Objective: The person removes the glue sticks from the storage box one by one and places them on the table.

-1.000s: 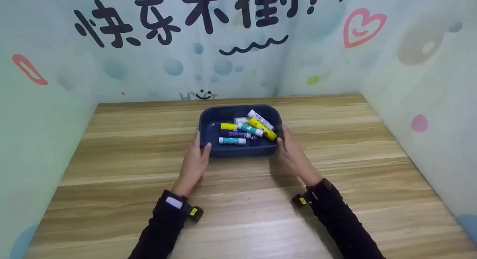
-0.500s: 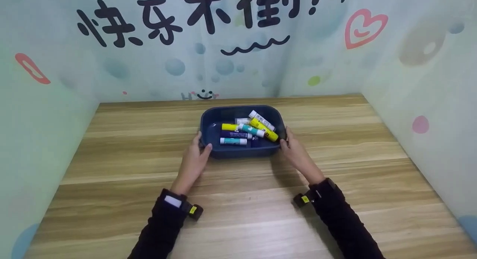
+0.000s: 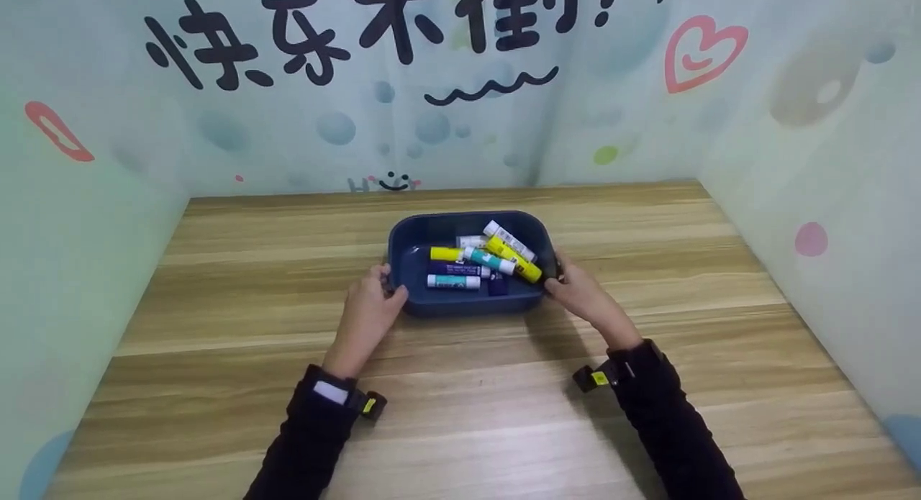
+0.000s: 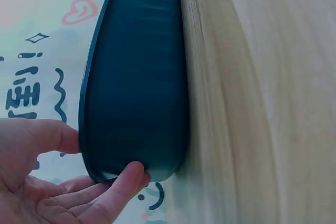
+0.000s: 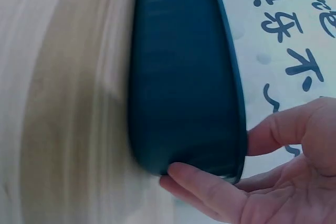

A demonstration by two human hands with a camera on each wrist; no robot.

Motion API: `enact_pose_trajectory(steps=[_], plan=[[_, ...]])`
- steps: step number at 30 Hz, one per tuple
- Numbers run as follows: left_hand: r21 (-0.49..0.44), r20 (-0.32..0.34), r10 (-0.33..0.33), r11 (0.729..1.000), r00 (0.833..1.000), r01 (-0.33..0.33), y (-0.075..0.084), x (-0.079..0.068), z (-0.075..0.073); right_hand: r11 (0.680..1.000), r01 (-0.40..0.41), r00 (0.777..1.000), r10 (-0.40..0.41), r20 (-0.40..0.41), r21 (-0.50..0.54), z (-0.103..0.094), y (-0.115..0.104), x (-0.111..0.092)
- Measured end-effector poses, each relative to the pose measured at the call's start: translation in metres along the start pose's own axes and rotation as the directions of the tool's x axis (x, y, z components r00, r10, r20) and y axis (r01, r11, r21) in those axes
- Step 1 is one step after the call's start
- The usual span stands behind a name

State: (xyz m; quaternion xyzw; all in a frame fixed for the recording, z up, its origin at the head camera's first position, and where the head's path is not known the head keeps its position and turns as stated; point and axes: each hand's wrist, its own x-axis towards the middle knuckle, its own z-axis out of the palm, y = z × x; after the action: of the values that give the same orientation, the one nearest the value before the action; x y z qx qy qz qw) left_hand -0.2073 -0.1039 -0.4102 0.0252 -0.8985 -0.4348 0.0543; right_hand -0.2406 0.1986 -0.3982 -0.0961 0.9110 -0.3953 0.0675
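A dark blue rectangular plastic bin [image 3: 471, 308] is held between both hands, close over the wooden tabletop. My left hand [image 3: 365, 309] grips its left end, with the thumb at the rim and the fingers round the outer wall [image 4: 134, 87]. At the opposite end, my right hand [image 3: 586, 295] holds the near corner the same way, thumb on the rim in the right wrist view and fingertips against the lower wall [image 5: 184, 87]. Inside lie several glue sticks: a teal-and-white one [image 3: 453, 281] near the front, a purple one [image 3: 460, 270], and a yellow one [image 3: 514, 260] across the pile.
The wood-grain table [image 3: 475, 421] spreads around the bin on all sides. A printed backdrop [image 3: 288, 140] with dark lettering rises behind its far edge, and pale side panels [image 3: 827, 291] border the left and right. Each wrist carries a small strapped camera [image 3: 372, 406].
The bin has slid toward me and slightly to the right, with both hands moving along on its ends. The glue sticks keep their arrangement inside it.
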Motion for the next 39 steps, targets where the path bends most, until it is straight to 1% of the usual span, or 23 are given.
enact_pose_trajectory(steps=[3, 6, 12, 15, 17, 20, 24, 26, 28, 35, 39], plan=[[0.031, 0.006, -0.01, 0.999, 1.0, 0.01, 0.004, -0.003, -0.001, 0.998, 0.005, 1.0, -0.004, 0.019, -0.055, -0.004, -0.002, -0.003], [0.072, 0.021, -0.012, 0.997, 1.0, 0.01, 0.007, -0.005, -0.002, 0.996, 0.039, 0.998, -0.035, 0.055, -0.084, -0.007, -0.004, -0.006], [0.146, 0.103, -0.03, 0.989, 0.994, 0.015, 0.016, -0.011, -0.008, 0.994, 0.053, 0.987, -0.037, 0.156, -0.094, -0.015, -0.008, -0.012], [0.19, 0.159, -0.059, 0.981, 0.985, 0.028, 0.02, -0.014, -0.012, 0.991, 0.07, 0.979, -0.045, 0.201, -0.117, -0.017, -0.01, -0.017], [0.213, 0.197, -0.078, 0.977, 0.977, 0.035, 0.022, -0.016, -0.015, 0.984, 0.087, 0.973, -0.05, 0.227, -0.154, -0.019, -0.013, -0.021], [0.241, 0.249, -0.092, 0.97, 0.964, 0.031, 0.025, -0.019, -0.018, 0.966, 0.099, 0.966, -0.036, 0.255, -0.239, -0.02, -0.017, -0.027], [0.26, 0.297, -0.087, 0.966, 0.951, 0.007, 0.029, -0.025, -0.022, 0.928, 0.047, 0.959, 0.063, 0.278, -0.371, -0.022, -0.026, -0.035], [0.267, 0.318, -0.085, 0.964, 0.944, -0.003, 0.031, -0.028, -0.024, 0.907, 0.015, 0.952, 0.116, 0.284, -0.421, -0.022, -0.03, -0.039], [0.282, 0.337, -0.087, 0.959, 0.937, -0.012, 0.033, -0.031, -0.025, 0.887, 0.0, 0.948, 0.147, 0.282, -0.462, -0.022, -0.034, -0.042], [0.32, 0.388, -0.127, 0.948, 0.913, -0.003, 0.039, -0.041, -0.03, 0.832, 0.05, 0.952, 0.128, 0.28, -0.552, -0.021, -0.039, -0.052], [0.332, 0.402, -0.134, 0.943, 0.906, -0.007, 0.04, -0.043, -0.03, 0.818, 0.047, 0.957, 0.127, 0.26, -0.574, -0.021, -0.04, -0.055]])
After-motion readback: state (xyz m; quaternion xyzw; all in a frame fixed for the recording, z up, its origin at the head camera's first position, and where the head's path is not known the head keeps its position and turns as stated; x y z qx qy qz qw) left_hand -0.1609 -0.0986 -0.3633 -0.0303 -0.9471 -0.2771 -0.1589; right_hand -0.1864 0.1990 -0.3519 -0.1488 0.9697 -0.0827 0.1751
